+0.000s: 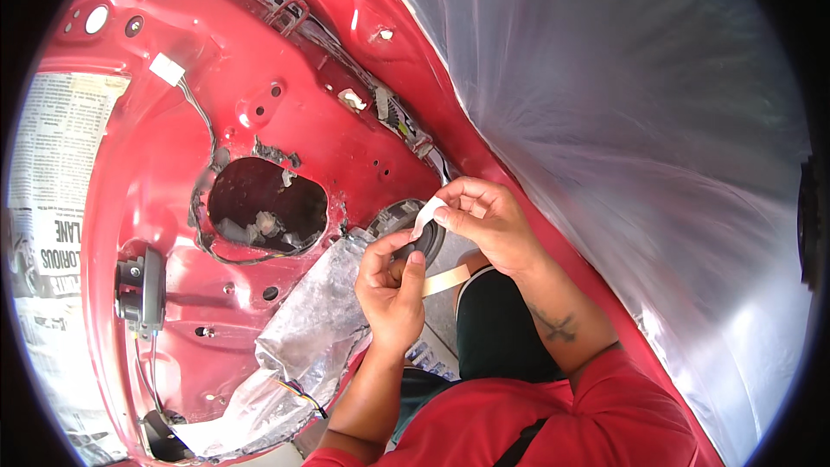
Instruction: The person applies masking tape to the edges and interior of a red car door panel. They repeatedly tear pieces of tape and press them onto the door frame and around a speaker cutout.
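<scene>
My right hand [486, 223] pinches a short white strip of tape [429, 213] between thumb and fingers. Its lower end reaches the fingertips of my left hand [391, 290], whose fingers are curled closed. From under the left thumb a cream strip of tape [446, 280] sticks out to the right. Whether the two strips are one piece is hidden by the left fingers. Just behind the hands is a round black speaker-like part [425, 240], partly covered by them. Both hands are held in front of a red car door panel [285, 134] with its inner metal bare.
Loose clear plastic [307, 311] hangs off the door's lower part. A dark oval opening [259, 207], a white connector [167, 68] on wires and a black latch-like part [143, 290] are on the panel. Newspaper [56, 164] covers the left side; translucent sheeting [640, 138] covers the right.
</scene>
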`<state>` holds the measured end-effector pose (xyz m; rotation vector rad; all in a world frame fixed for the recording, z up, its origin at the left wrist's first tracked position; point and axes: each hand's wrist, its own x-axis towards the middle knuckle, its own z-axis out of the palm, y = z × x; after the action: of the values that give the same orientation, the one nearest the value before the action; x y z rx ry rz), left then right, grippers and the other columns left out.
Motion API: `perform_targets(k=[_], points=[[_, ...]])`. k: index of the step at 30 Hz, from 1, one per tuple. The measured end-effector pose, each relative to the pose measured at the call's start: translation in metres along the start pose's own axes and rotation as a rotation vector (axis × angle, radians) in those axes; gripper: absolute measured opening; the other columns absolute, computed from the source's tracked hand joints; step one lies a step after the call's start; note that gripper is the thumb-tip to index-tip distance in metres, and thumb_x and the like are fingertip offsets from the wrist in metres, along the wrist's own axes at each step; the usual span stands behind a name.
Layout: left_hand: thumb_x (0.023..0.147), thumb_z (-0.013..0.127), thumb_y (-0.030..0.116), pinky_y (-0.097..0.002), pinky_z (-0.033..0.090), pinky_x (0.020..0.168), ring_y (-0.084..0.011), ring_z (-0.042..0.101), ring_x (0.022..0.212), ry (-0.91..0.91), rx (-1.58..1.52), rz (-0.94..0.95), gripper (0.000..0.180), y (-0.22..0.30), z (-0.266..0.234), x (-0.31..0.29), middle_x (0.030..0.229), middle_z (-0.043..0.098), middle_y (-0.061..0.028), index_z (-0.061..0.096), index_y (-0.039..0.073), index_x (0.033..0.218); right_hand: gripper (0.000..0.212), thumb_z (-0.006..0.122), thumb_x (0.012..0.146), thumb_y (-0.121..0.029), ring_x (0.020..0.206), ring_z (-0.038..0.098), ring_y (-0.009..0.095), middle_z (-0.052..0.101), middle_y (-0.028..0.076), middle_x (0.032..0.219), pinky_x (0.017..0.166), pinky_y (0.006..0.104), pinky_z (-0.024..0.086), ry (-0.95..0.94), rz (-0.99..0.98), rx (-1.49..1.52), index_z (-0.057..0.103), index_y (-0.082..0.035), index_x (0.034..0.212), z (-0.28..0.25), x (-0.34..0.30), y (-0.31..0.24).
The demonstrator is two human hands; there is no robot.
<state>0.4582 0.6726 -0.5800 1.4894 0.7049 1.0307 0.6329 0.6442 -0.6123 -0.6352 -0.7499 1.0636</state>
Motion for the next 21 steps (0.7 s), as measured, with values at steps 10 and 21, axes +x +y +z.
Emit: perform_targets(k=[10, 21], points=[[0.096, 0.064, -0.007, -0.0159, 0.039, 0.057, 0.0015, 0.051, 0.067, 0.118, 0.102, 0.014, 0.040, -0.002, -0.001, 0.003, 0.131, 0.064, -0.0132, 0.055, -0.002, 0.135, 0.003, 0.074, 0.089, -0.008, 0.094, 0.061, 0.023, 0.065, 0.007, 0.094, 0.086, 0.0356, 0.048, 0.437, -0.685, -0.909, 0.072, -0.008, 0.090, -0.020, 0.102, -0.015], [0.096, 0.064, -0.006, -0.0165, 0.038, 0.055, 0.0011, 0.049, 0.062, 0.061, 0.097, -0.156, 0.043, -0.011, -0.023, -0.026, 0.128, 0.064, -0.0154, 0.053, -0.001, 0.137, 0.008, 0.076, 0.088, -0.014, 0.074, 0.068, 0.027, 0.065, 0.009, 0.085, 0.067, 0.0407, 0.051, 0.357, -0.571, -1.064, 0.073, -0.010, 0.094, -0.016, 0.165, 0.031]])
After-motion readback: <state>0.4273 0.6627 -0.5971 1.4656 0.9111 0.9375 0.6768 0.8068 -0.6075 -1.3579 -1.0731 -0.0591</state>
